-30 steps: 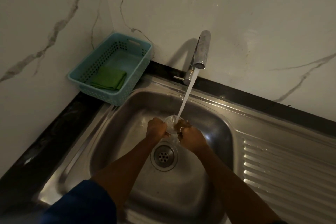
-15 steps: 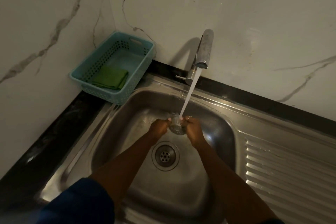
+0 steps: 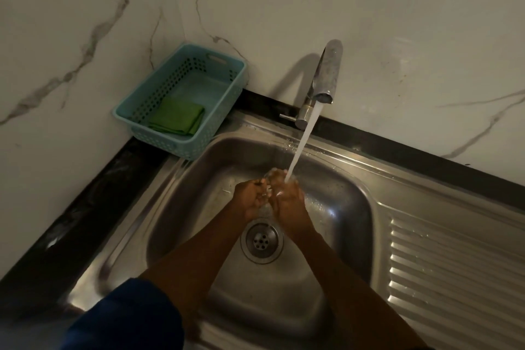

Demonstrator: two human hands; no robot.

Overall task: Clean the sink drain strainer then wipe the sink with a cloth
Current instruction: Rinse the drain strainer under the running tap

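Hands (image 3: pixel 268 196) now closer under stream (image 3: pixel 301 142)

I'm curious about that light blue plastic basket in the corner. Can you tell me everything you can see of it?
The light blue plastic basket is rectangular, with perforated sides, a solid floor and a slot handle cut into its far end. It stands upright in the corner against the white marble-look wall, on the dark counter, its near corner at the steel sink's rim. Inside lies only a folded green cloth at the near end. No hand touches it.
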